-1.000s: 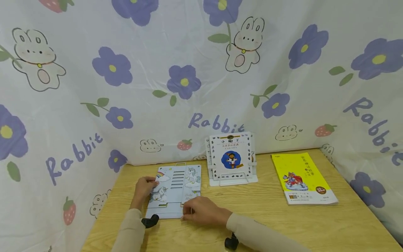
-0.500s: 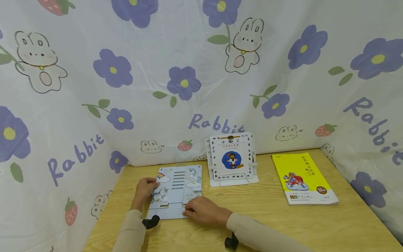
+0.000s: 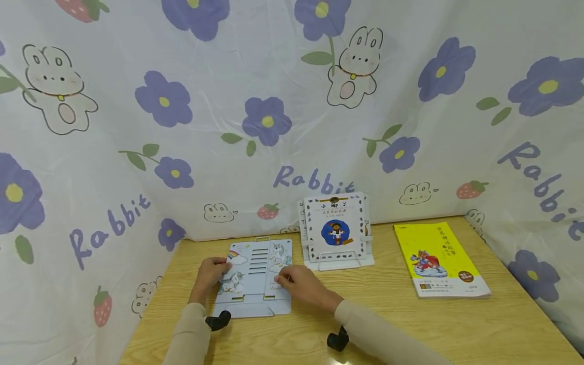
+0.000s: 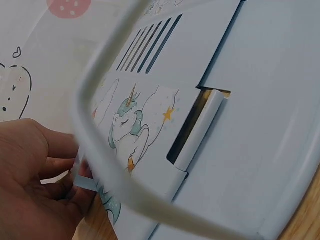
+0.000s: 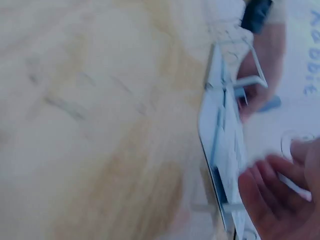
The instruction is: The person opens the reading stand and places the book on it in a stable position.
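A white metal book stand (image 3: 248, 284) with unicorn pictures and a row of slots leans low on the table. My left hand (image 3: 211, 278) holds its left edge, thumb on the front; in the left wrist view a pale clip (image 4: 85, 182) shows beside the fingers. A white wire holder (image 4: 95, 135) crosses close in front of that camera, over the front ledge (image 4: 255, 125). My right hand (image 3: 298, 284) is at the right edge, fingers loosely bent with tips close over the printed panel. In the blurred right wrist view, the fingers (image 5: 262, 192) stand apart from the thumb.
Behind to the right, a second white stand (image 3: 337, 264) bears an upright picture book (image 3: 319, 238). A yellow book (image 3: 422, 235) lies flat on the wooden table (image 3: 365, 299) farther right. A cloth printed with rabbits and flowers (image 3: 219, 167) hangs behind.
My right hand has moved from the stand's front ledge up and back to its right edge, uncovering the ledge's right part and wire. My left hand stays at the left edge.
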Tool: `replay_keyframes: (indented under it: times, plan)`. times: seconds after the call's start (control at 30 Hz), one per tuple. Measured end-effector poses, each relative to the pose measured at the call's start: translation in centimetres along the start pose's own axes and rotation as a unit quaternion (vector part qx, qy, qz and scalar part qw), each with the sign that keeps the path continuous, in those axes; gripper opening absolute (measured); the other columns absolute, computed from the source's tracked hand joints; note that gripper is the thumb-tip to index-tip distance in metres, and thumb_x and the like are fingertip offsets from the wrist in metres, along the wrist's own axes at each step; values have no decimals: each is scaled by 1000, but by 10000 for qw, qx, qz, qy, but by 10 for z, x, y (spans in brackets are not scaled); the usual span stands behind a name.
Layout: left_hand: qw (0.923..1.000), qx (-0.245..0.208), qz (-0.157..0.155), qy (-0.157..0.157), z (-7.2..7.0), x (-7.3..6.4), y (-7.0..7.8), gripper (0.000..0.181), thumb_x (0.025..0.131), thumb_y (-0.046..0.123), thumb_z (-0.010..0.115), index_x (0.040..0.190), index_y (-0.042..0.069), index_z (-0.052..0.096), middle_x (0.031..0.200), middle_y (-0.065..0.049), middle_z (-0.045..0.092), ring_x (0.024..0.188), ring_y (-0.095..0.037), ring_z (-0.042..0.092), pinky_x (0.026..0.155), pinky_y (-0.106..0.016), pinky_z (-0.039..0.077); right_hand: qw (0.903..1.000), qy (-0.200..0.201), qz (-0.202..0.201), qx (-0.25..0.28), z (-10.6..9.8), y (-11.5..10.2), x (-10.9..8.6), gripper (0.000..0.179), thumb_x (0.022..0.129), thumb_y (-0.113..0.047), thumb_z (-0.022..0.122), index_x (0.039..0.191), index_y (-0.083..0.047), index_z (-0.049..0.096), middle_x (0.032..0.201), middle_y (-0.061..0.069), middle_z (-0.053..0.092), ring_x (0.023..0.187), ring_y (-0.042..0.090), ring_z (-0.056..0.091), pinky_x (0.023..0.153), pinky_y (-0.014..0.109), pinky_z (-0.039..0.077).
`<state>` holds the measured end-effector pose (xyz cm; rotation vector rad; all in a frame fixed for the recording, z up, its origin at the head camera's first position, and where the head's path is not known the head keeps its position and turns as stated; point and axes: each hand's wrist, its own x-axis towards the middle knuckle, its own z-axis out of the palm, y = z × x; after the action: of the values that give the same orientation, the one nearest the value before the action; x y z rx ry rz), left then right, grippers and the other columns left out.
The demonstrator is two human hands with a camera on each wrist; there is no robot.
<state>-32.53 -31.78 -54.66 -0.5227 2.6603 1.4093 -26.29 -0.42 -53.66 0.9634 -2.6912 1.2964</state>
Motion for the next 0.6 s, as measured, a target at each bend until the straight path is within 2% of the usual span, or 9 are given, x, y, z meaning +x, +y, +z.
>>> replay_keyframes:
  times: [0.07, 0.17, 0.33, 0.6]
  plan:
    - [10000, -5, -57, -8, 0, 1, 1, 43, 103, 14, 65, 139, -9, 61, 139, -29, 62, 112, -31, 61, 93, -41, 53, 9983, 505, 303, -14, -4, 4, 3, 22, 110, -22, 62, 107, -6, 76, 89, 0, 69, 75, 6, 58, 67, 22, 50]
    - [10000, -6, -82, 26, 1, 2, 0, 41, 103, 12, 65, 138, -9, 62, 138, -29, 61, 111, -31, 60, 92, -40, 53, 9934, 881, 722, 123, -8, 10, 6, 24, 109, -18, 62, 121, 1, 70, 109, 12, 71, 92, 18, 68, 78, 33, 59]
    - [10000, 19, -3, 77, 0, 1, -1, 39, 102, 11, 65, 135, -9, 63, 136, -28, 63, 110, -31, 60, 90, -39, 52, 9866, 809, 1260, 649, -9, 19, 8, 37, 108, -19, 61, 131, 10, 62, 121, 23, 69, 106, 33, 71, 89, 48, 61]
    - [9998, -162, -16, 93, 2, -1, -2, 39, 103, 10, 63, 137, -9, 61, 138, -29, 60, 109, -31, 57, 87, -36, 50, 9761, 618, 1608, 1327, -8, 23, 11, 42, 108, -22, 61, 137, 9, 58, 127, 22, 70, 117, 37, 69, 99, 51, 59]
